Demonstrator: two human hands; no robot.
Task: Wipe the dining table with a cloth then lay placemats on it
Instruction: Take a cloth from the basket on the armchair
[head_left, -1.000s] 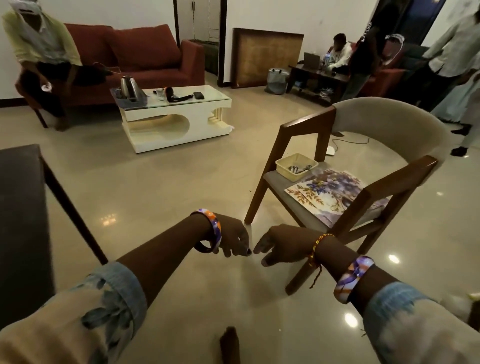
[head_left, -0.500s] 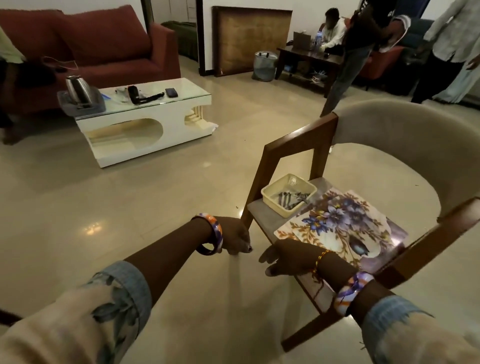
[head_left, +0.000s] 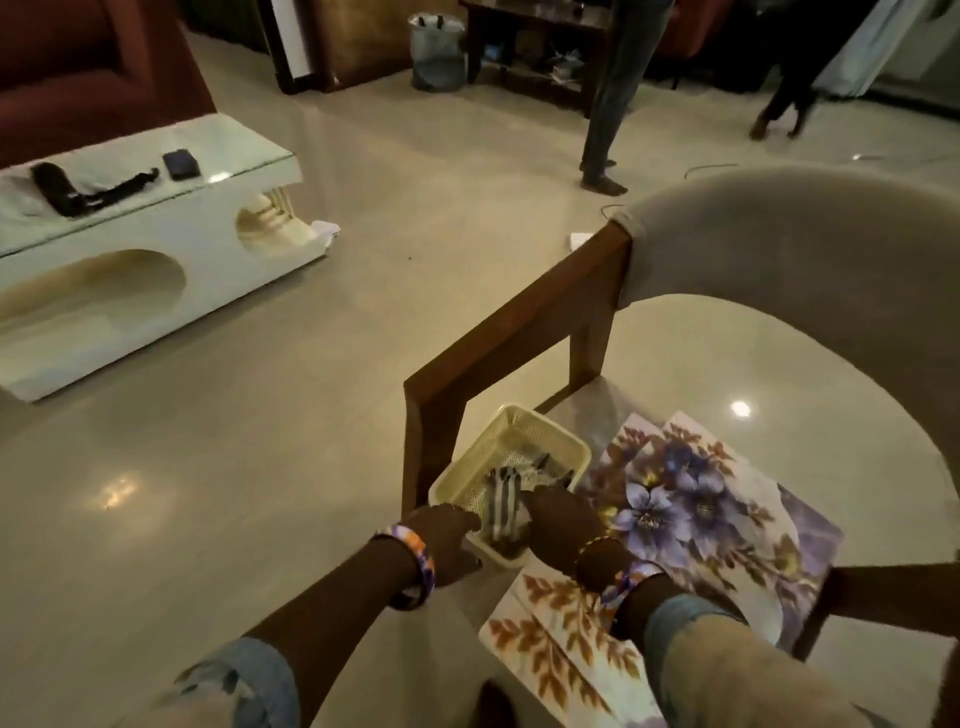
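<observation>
Nearest, two forearms in pale sleeves with blue cuffs, a beaded bangle on each wrist. Left hand (head_left: 448, 540) pressed against the near rim of a cream plastic basket (head_left: 540, 431), fingers curled at its edge; whether gripping it or only steadying it, cannot tell. Right hand (head_left: 561, 522) reaching into the basket, fingers down on a striped cloth (head_left: 503, 501) lying crumpled inside; actual pinch hidden, so grasp cannot be told. Basket standing on the seat of a wooden chair (head_left: 519, 332) with a padded grey back, at the seat's left front corner. Just beside the basket, to its right, floral placemats (head_left: 691, 499) stacked flat on the seat, purple blossoms and brown leaves facing up, partly under the right forearm. Farther left across the glossy floor, a white coffee bench (head_left: 156, 249) carrying dark objects. Beyond, legs of standing people and a red sofa (head_left: 93, 67).
</observation>
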